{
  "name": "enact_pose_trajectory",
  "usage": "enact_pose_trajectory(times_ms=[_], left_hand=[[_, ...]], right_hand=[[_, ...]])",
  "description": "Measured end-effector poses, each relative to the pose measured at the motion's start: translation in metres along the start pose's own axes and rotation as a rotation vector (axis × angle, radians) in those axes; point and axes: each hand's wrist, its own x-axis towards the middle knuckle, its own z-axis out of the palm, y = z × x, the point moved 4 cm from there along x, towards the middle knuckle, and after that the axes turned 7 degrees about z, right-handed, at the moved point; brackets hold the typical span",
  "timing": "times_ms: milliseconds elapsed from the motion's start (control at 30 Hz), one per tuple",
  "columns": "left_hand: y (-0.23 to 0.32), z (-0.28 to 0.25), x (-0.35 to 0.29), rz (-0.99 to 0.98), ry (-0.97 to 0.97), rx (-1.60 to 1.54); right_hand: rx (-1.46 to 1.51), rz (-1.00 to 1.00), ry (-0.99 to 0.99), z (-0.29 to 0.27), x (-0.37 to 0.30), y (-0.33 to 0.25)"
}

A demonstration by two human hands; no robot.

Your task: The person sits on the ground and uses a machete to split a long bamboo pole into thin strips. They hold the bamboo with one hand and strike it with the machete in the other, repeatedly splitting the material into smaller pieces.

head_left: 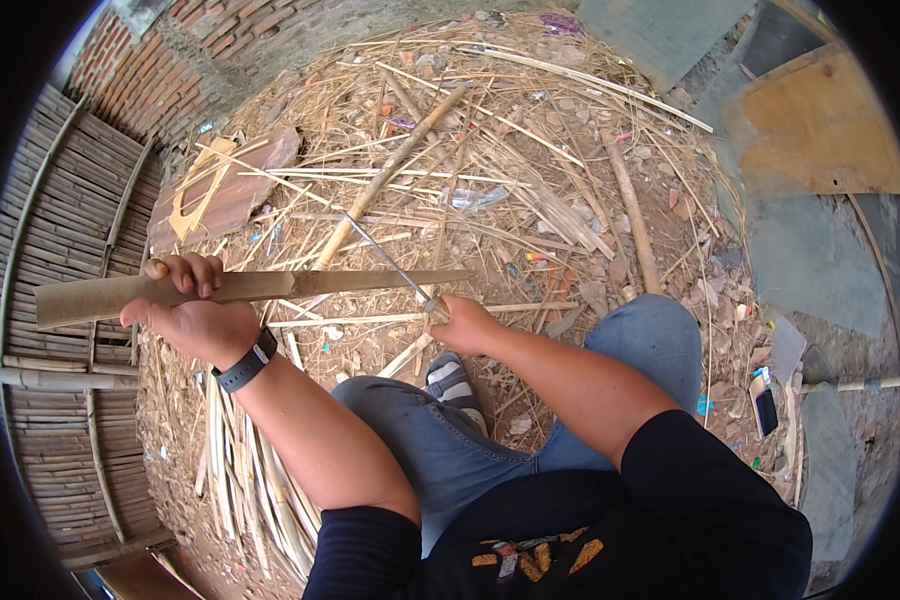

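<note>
My left hand (208, 322), with a dark watch on the wrist, grips a long split bamboo piece (260, 287) near its wide left end. The piece lies sideways in front of me and narrows to a point on the right. In my right hand (467, 325) is the short handle of a knife (378, 245) with a long thin blade, seen nearly edge-on. The blade slants up and left across the narrow part of the bamboo; whether it touches cannot be made out. Most of the handle is hidden in my fist.
Bamboo poles (395, 175), strips and shavings litter the dirt floor. A bundle of pale strips (255, 480) lies at my left. A rusty sheet (260, 165) rests far left, near a bamboo-slat wall (50, 210). At the right are a phone (764, 408) and grey panels (815, 260).
</note>
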Motion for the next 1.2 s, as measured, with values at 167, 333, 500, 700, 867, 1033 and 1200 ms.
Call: enact_pose_trajectory(times_ms=[167, 333, 500, 700, 867, 1033, 1200], left_hand=[[-0.001, -0.007, 0.002, -0.010, 0.033, 0.021], [-0.001, -0.003, -0.001, -0.002, -0.002, 0.003], [0.001, 0.002, -0.003, 0.016, -0.018, 0.026], [-0.001, 0.002, -0.001, -0.014, 0.013, -0.002], [0.000, -0.004, -0.001, 0.007, 0.001, 0.009], [-0.001, 0.000, -0.002, -0.005, 0.006, 0.018], [-0.001, -0.002, -0.001, 0.007, -0.009, 0.014]], right_hand=[[-0.025, 0.016, -0.019, -0.006, -0.003, -0.008], [0.053, -0.033, -0.012, -0.002, -0.006, -0.004], [0.020, 0.034, 0.040, -0.002, -0.005, 0.001], [-0.029, -0.059, 0.038, -0.003, -0.006, -0.008], [-0.001, 0.076, 0.006, -0.008, -0.007, -0.002], [-0.016, -0.041, 0.029, -0.003, -0.007, -0.009], [-0.005, 0.029, 0.008, -0.004, -0.004, -0.004]])
